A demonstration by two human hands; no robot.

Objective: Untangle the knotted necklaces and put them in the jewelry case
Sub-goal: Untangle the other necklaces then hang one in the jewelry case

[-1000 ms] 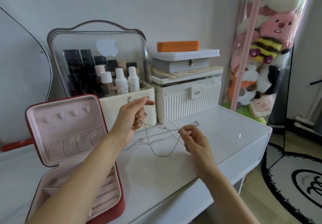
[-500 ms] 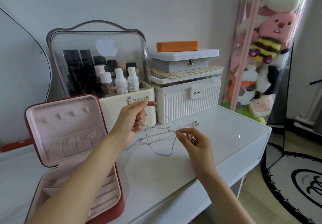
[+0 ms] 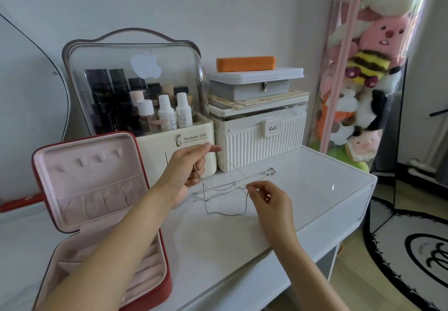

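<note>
Above white desk (image 3: 315, 189): left hand (image 3: 186, 172) pinches necklaces (image 3: 225, 189); right hand (image 3: 269, 199) pinches them too.

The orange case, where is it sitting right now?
In the head view the orange case lies at the back of the white table, topping a stack: it rests on a grey latched box, above the white ribbed storage box.

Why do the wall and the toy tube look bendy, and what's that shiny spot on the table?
Head view: the wide-angle lens curves straight things near the edges, like the toy tube; the spot is light glinting off the glossy white table.
</note>
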